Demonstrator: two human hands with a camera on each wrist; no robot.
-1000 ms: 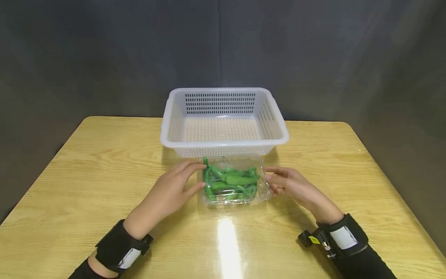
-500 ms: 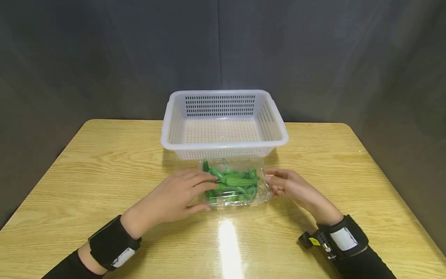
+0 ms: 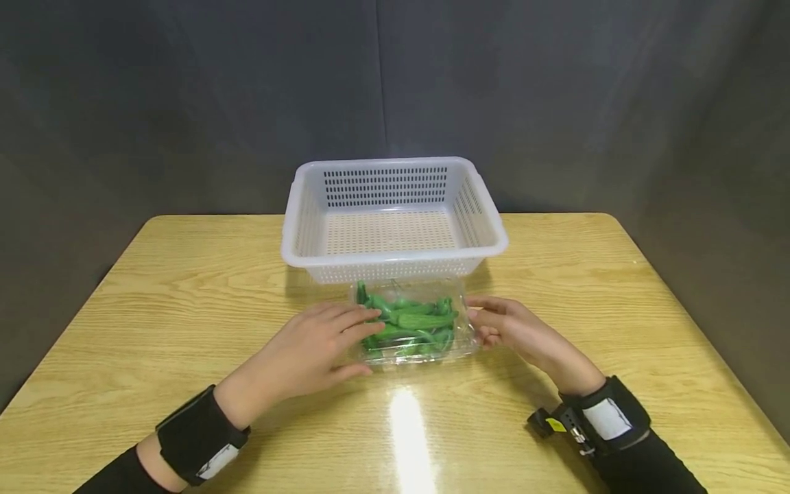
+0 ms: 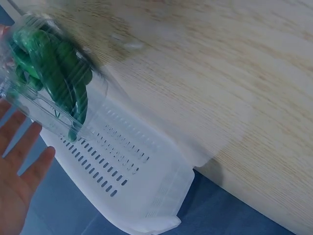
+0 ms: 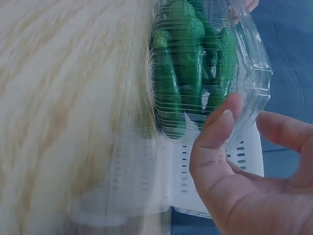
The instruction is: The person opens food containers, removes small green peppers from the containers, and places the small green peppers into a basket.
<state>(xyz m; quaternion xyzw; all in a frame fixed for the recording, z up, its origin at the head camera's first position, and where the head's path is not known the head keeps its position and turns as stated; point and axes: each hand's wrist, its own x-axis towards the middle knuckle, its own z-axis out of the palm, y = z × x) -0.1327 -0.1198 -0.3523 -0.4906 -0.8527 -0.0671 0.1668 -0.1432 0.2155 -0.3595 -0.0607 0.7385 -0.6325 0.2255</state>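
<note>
A clear plastic box [image 3: 464, 351] lies on the table, holding several slim green peppers [image 3: 426, 320], some with curved stems. My left hand [image 3: 308, 348] is at the box's left end, its fingertips overlapping the peppers in the head view. Its fingers are spread and relaxed; in the left wrist view, the left hand [image 4: 22, 171] shows fingertips beside the box wall. At the other end, my right hand [image 3: 524, 333] pinches the box's edge. The right wrist view shows the right hand [image 5: 244, 181] with fingers curled at the box's corner.
Directly behind the box stands a white perforated plastic basket [image 3: 395, 259], with nothing inside it. The wooden table [image 3: 185, 309] reflects a bright light streak near its front. A dark curtain [image 3: 247, 103] hangs past the table's far edge.
My left hand has shifted right over the box's left end, its fingers now overlapping the peppers. The right hand keeps its place at the right end, and the box stays put.
</note>
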